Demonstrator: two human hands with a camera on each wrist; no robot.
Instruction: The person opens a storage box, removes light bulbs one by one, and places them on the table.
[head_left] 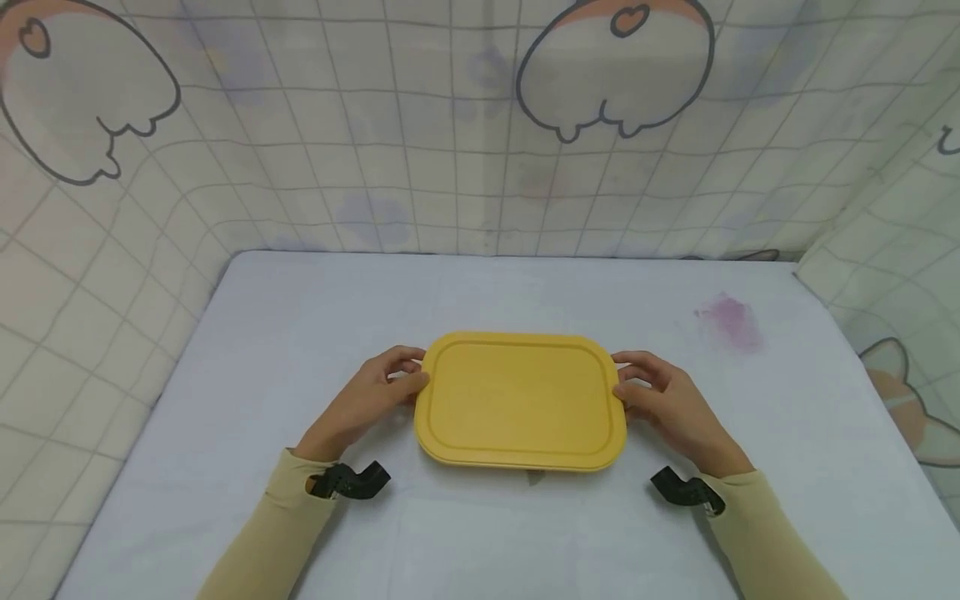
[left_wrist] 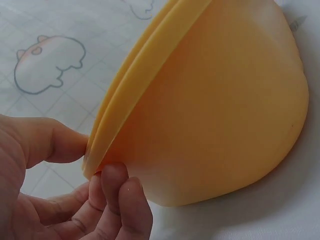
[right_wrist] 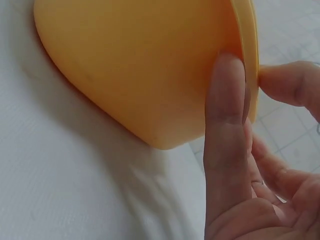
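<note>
A yellow lidded plastic container (head_left: pixel 520 402), rectangular with rounded corners, stands on the white table, its lid upward. My left hand (head_left: pixel 382 392) holds its left end by the rim. In the left wrist view the thumb lies on the rim's outer edge and the fingertips curl beneath it, against the container's wall (left_wrist: pixel 215 110). At the opposite end my right hand (head_left: pixel 663 400) pinches the rim in the same way. The right wrist view shows a finger under the rim along the yellow wall (right_wrist: pixel 130 60) and the thumb on the lid's edge. The container's inside is hidden.
The table's white cover (head_left: pixel 525 542) bears a pink stain (head_left: pixel 731 322) at the back right. A small dark mark (head_left: pixel 536 477) shows at the container's front edge. Grid-patterned curtains (head_left: pixel 420 125) with cartoon animals hang behind and at both sides. Black straps (head_left: pixel 351 481) sit at both wrists.
</note>
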